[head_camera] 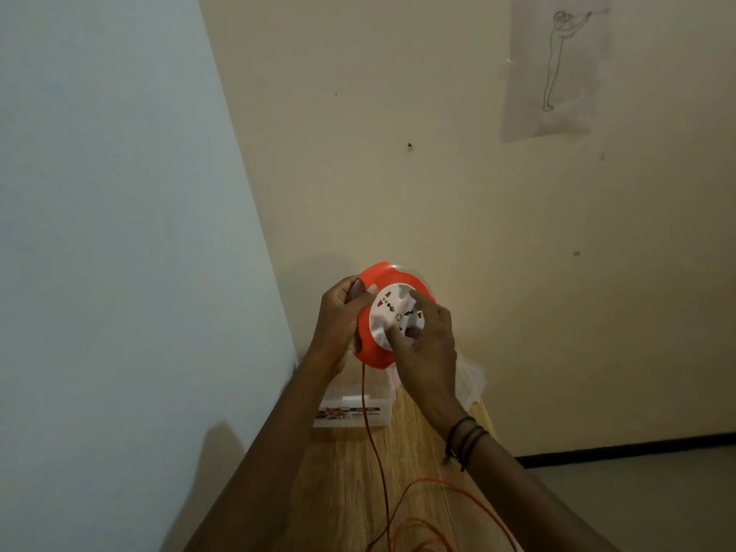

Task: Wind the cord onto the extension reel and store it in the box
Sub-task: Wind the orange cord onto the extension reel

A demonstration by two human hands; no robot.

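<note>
Our left hand (338, 316) grips the reel (378, 274), our right hand (428, 352) grips its hub (384, 312); we should turn evenly, keeping the cord (364, 412) taut.

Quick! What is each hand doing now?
Left hand: closed, holding the orange reel by its rim.
Right hand: closed, gripping the reel's white hub.

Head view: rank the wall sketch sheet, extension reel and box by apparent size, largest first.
1. sketch sheet
2. extension reel, held nearer the camera, which inflates it
3. box, partly hidden, so its rank is unsure
</note>
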